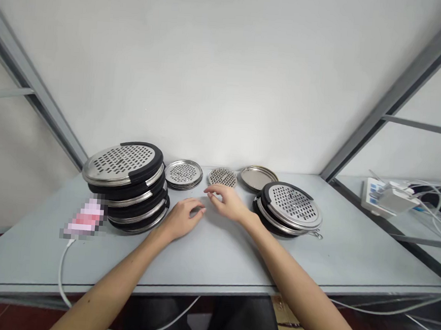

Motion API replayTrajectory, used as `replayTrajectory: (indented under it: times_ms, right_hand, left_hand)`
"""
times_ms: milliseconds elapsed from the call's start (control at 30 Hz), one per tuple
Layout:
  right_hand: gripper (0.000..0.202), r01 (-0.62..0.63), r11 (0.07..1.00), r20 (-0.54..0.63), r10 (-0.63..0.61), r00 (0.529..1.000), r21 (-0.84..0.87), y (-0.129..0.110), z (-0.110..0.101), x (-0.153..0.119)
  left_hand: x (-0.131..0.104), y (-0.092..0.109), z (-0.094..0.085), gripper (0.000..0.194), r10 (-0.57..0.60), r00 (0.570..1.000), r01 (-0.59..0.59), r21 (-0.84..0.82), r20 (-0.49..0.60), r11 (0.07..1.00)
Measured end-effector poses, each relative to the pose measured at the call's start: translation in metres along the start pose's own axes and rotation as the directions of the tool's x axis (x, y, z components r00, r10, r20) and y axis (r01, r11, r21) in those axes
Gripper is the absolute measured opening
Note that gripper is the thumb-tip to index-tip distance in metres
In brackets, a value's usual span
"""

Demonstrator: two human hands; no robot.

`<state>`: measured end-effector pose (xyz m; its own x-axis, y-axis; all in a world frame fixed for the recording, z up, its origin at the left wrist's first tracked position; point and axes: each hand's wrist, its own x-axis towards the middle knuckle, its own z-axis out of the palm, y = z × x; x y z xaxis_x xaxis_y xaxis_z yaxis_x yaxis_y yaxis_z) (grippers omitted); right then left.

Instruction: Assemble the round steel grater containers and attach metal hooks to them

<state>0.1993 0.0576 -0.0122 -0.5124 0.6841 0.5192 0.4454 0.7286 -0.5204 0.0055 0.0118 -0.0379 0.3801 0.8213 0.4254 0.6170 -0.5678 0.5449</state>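
My left hand (184, 217) is over the middle of the grey table, holding nothing, its thumb and fingers apart. Beside it, my right hand (225, 202) reaches in from the right with fingers apart and nothing in them. On the left stands a tall stack of round metal graters with black rims (125, 163). A shorter stack (293, 205) sits to the right of my right hand. Along the wall lie flat perforated discs (183, 173), a disc with raised teeth (222, 177) and a shallow round metal tray (258, 177).
A blurred pink object (85, 218) with a white cable (61, 269) lies at the left of the table (212, 266). Grey metal posts (389, 107) frame both sides. At the far right, a white power strip (388, 198) carries tangled cables.
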Motion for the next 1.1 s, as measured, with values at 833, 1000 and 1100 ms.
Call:
replayTrajectory:
  times_ms: [833,1000,1100]
  right_hand:
    - [0.018,0.117,0.904,0.099,-0.083,0.992,-0.411,0.033,0.035,0.072]
    - [0.022,0.158,0.89,0.099,-0.127,0.987,-0.427,0.031,0.033,0.068]
    - [0.024,0.146,0.886,0.08,-0.123,0.989,-0.439,0.029,0.036,0.064]
  left_hand:
    - [0.001,0.004,-0.008,0.018,0.019,0.997,-0.022,0.041,0.073,0.999]
    - [0.001,0.004,-0.007,0.017,0.031,0.999,-0.032,0.027,0.029,0.999]
    - [0.002,0.002,-0.005,0.017,0.061,0.995,-0.057,0.048,-0.083,0.997]
